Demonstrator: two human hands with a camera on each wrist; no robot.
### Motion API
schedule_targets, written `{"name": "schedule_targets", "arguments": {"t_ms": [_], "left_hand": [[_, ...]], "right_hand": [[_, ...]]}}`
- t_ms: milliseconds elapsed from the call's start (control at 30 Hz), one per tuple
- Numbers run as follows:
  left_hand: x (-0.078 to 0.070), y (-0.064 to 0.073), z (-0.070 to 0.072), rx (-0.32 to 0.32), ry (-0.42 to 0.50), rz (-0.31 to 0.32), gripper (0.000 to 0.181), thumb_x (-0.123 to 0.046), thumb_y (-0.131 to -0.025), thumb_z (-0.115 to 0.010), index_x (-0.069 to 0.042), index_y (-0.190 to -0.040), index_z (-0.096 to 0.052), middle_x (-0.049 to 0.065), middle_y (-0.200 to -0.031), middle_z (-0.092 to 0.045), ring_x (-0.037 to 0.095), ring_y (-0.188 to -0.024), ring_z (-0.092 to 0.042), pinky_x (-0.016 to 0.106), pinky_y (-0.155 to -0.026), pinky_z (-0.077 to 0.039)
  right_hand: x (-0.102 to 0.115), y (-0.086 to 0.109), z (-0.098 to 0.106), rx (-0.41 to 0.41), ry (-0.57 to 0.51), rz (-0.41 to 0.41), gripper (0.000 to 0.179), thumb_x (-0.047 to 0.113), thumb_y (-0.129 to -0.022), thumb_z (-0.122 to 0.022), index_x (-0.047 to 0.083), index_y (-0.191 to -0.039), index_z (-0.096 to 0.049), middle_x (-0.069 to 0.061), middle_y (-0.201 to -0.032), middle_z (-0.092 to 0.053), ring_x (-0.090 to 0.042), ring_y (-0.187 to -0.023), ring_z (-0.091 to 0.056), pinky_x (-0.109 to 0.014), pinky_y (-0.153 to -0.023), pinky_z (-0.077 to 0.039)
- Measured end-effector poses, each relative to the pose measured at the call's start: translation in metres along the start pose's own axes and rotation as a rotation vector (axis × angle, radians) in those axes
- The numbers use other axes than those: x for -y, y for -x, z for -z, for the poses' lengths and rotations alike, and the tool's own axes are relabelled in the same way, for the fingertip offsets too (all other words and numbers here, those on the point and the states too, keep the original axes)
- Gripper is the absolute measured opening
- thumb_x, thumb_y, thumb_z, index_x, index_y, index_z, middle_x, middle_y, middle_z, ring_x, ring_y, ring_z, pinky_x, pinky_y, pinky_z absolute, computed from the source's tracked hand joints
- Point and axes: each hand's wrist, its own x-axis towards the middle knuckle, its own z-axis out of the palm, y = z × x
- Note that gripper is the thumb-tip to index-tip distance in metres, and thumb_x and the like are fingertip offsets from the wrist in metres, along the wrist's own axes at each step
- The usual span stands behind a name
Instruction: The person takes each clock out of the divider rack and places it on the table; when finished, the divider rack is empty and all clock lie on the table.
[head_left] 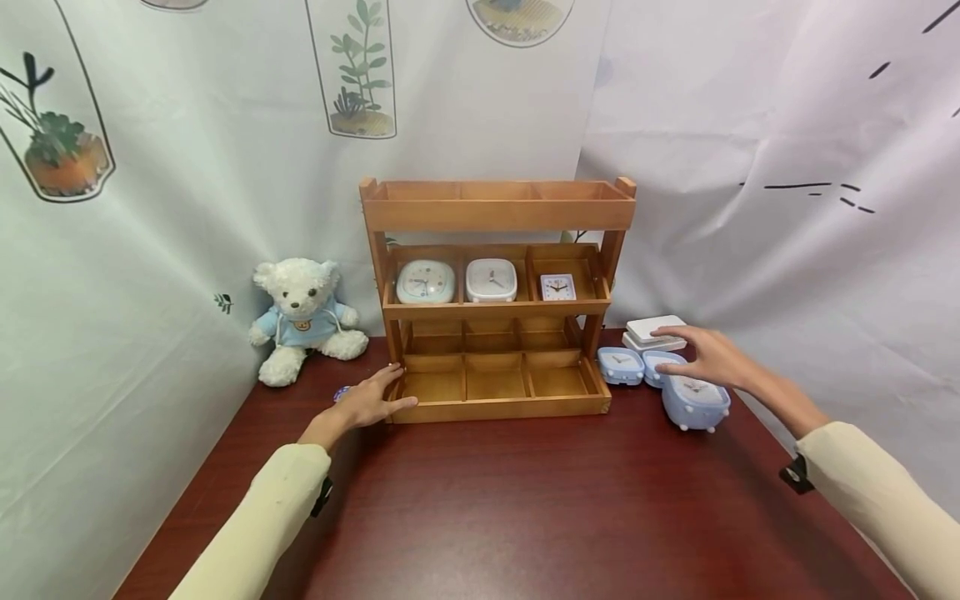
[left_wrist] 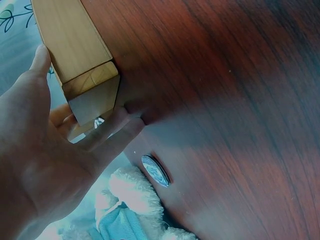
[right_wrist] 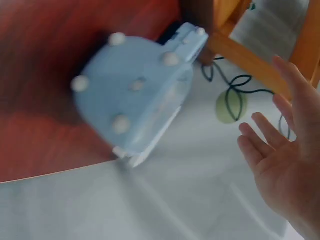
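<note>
My left hand (head_left: 367,402) is at the lower left corner of a wooden tiered shelf (head_left: 495,218). In the left wrist view its thumb lies along the shelf's edge (left_wrist: 80,45), with the other fingers extended past the side. Over a group of clocks at the right, my right hand (head_left: 708,358) hovers with fingers spread, holding nothing. Beneath it stand a large blue alarm clock (head_left: 696,410) with white knobs and two smaller blue clocks (head_left: 621,367). The right wrist view shows the large blue clock (right_wrist: 125,85) apart from the hand.
The middle tier bears a pale green clock (head_left: 425,283), a white clock (head_left: 491,281) and a small square clock (head_left: 558,288). Stacked white boxes (head_left: 654,327) lie behind the blue clocks. A white teddy bear (head_left: 300,321) sits left, near a small blue-patterned oval object (left_wrist: 155,171).
</note>
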Motion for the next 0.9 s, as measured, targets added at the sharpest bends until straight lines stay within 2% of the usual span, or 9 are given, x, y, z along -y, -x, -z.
{"name": "schedule_targets", "arguments": {"t_ms": [67, 133, 233, 333, 500, 700, 900], "left_hand": [[0.000, 0.000, 0.000, -0.002, -0.004, 0.000, 0.082, -0.050, -0.101, -0.064, 0.000, -0.160, -0.037, 0.021, -0.168, -0.027, 0.051, -0.147, -0.034, 0.067, -0.114, -0.032], [0.001, 0.000, 0.000, -0.003, -0.011, 0.001, 0.083, -0.051, -0.100, -0.064, 0.000, -0.160, -0.037, 0.021, -0.168, -0.028, 0.050, -0.147, -0.035, 0.067, -0.114, -0.033], [0.001, -0.001, 0.000, -0.003, -0.018, 0.007, 0.084, -0.054, -0.100, -0.064, 0.000, -0.160, -0.037, 0.021, -0.168, -0.028, 0.049, -0.147, -0.035, 0.067, -0.114, -0.033], [0.001, -0.001, 0.000, -0.001, -0.020, 0.010, 0.085, -0.055, -0.100, -0.064, -0.001, -0.160, -0.037, 0.020, -0.168, -0.027, 0.048, -0.148, -0.035, 0.066, -0.114, -0.033], [0.001, 0.000, 0.001, 0.000, -0.011, 0.014, 0.084, -0.054, -0.100, -0.064, -0.001, -0.160, -0.037, 0.020, -0.169, -0.026, 0.047, -0.149, -0.034, 0.066, -0.115, -0.032], [0.000, 0.000, 0.000, 0.003, -0.003, 0.017, 0.083, -0.053, -0.101, -0.063, -0.002, -0.161, -0.036, 0.018, -0.169, -0.026, 0.048, -0.149, -0.033, 0.066, -0.114, -0.032], [-0.002, 0.000, 0.001, 0.010, -0.002, 0.026, 0.082, -0.051, -0.101, -0.064, -0.002, -0.161, -0.036, 0.019, -0.169, -0.026, 0.047, -0.149, -0.033, 0.065, -0.115, -0.032]], "right_hand": [[0.004, -0.010, 0.000, -0.019, -0.018, 0.014, 0.058, 0.021, -0.083, -0.089, 0.004, -0.133, -0.068, -0.015, -0.125, -0.072, -0.024, -0.085, -0.069, -0.044, -0.075, -0.055], [0.008, -0.020, 0.000, -0.032, -0.046, 0.021, 0.055, 0.019, -0.084, -0.088, 0.004, -0.133, -0.068, -0.016, -0.126, -0.071, -0.031, -0.097, -0.072, -0.050, -0.082, -0.057], [0.015, -0.035, 0.002, -0.050, -0.089, 0.016, 0.053, 0.017, -0.085, -0.087, 0.005, -0.133, -0.069, -0.017, -0.127, -0.071, -0.042, -0.115, -0.066, -0.061, -0.092, -0.052], [0.023, -0.051, 0.003, -0.059, -0.112, 0.003, 0.051, 0.017, -0.088, -0.085, 0.006, -0.135, -0.068, -0.015, -0.130, -0.070, -0.043, -0.118, -0.065, -0.061, -0.096, -0.051], [0.037, -0.082, 0.006, -0.085, -0.118, 0.026, 0.044, 0.015, -0.093, -0.080, 0.003, -0.134, -0.068, -0.017, -0.131, -0.069, -0.042, -0.118, -0.065, -0.058, -0.098, -0.052], [0.053, -0.113, 0.004, -0.141, -0.100, 0.058, 0.037, 0.014, -0.094, -0.079, 0.002, -0.128, -0.071, -0.020, -0.120, -0.073, -0.041, -0.111, -0.068, -0.056, -0.095, -0.054], [0.062, -0.138, -0.002, -0.147, -0.102, 0.027, 0.039, 0.016, -0.093, -0.080, 0.001, -0.128, -0.071, -0.021, -0.118, -0.073, -0.039, -0.103, -0.068, -0.054, -0.087, -0.054]]}}
